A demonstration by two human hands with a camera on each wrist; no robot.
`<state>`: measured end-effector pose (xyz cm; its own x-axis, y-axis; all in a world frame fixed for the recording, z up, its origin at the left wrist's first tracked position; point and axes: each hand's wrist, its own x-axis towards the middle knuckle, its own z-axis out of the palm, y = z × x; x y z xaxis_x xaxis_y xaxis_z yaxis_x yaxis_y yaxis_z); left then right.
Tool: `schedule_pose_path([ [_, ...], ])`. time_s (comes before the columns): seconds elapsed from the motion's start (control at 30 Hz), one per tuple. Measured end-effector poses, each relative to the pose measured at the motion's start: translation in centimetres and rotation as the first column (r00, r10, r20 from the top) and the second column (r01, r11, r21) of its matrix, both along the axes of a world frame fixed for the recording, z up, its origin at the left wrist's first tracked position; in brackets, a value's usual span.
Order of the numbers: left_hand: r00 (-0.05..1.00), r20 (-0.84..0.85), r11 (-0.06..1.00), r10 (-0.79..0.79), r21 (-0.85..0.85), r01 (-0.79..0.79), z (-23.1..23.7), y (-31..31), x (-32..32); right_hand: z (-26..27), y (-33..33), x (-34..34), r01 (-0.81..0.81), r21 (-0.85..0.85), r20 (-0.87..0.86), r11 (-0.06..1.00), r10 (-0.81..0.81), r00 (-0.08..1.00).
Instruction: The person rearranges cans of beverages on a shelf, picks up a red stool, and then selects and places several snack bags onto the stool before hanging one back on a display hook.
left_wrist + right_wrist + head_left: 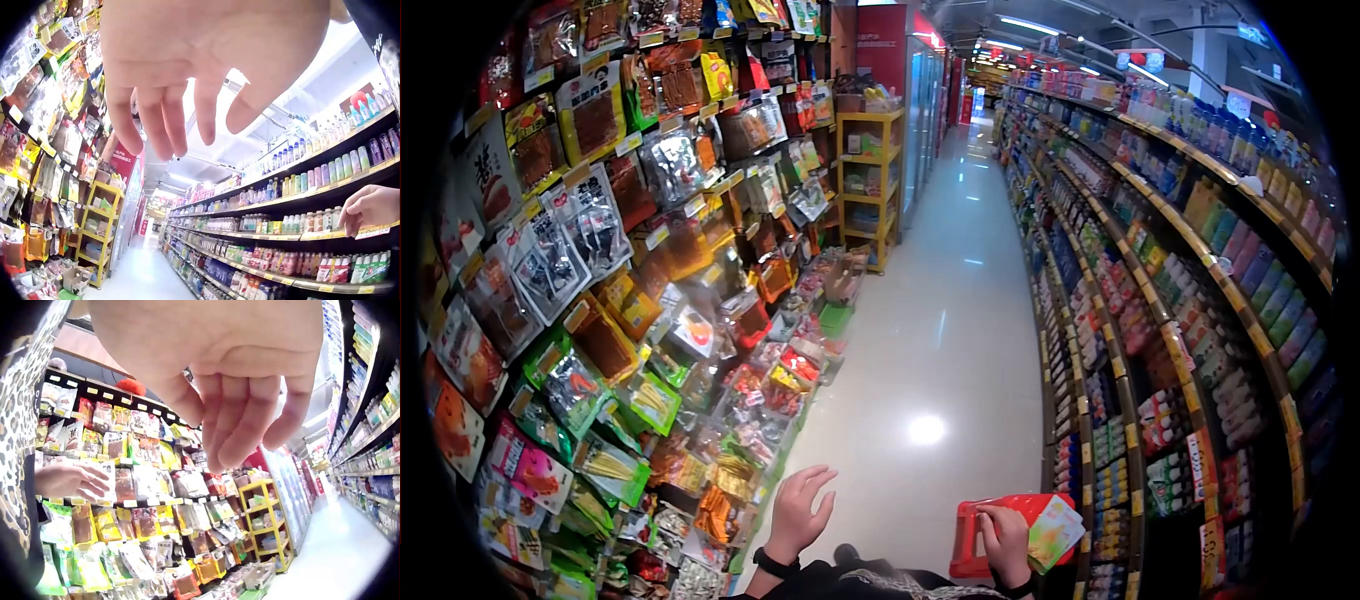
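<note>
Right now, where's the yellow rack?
In the head view, the yellow rack stands on the left side of the aisle, between the hanging packets and the tall coolers.

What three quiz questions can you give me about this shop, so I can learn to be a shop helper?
1. What colour is the open rack just past the hanging packets?
A) blue
B) yellow
C) pink
2. True or false: the left hand is holding a bottle.
3. Which hand is nearer the red basket?

Key:
1. B
2. False. Its grip is open, with nothing in it.
3. The right hand
</note>
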<state>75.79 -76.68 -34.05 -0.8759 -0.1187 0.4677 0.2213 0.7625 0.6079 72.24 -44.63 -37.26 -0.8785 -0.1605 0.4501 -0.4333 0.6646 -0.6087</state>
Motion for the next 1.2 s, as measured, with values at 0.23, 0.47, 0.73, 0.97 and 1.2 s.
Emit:
schedule_pose_path([
  [0.23, 0.989, 0.084, 0.991, 0.121, -0.059, -0.116, -0.2, -7.2, 1.1, -1.0, -7.2, -3.8, -0.166, 0.054, 0.076, 0.985, 0.162, 0.984],
  [0.47, 0.985, 0.095, 0.990, 0.143, 0.002, -0.144, -1.4, -8.1, -2.8, -1.3, -11.3, -8.6, -0.270, 0.009, 0.119, 0.963, 0.267, 0.956],
  [0.73, 0.994, -0.002, 0.993, 0.108, -0.044, -0.108, -1.3, -7.6, -13.5, -1.4, -11.9, -19.9, -0.295, -0.022, 0.116, 0.955, 0.295, 0.948],
  [0.97, 0.991, -0.100, 0.993, 0.089, -0.073, -0.096, 1.4, -5.2, -25.9, 1.2, -9.5, -32.9, -0.283, -0.035, 0.012, 0.959, 0.283, 0.959],
  [1.2, 0.998, -0.030, 0.998, 0.047, -0.037, -0.048, 0.4, -2.7, -33.5, 1.3, -7.6, -40.7, -0.295, 0.027, -0.008, 0.955, 0.296, 0.955],
])
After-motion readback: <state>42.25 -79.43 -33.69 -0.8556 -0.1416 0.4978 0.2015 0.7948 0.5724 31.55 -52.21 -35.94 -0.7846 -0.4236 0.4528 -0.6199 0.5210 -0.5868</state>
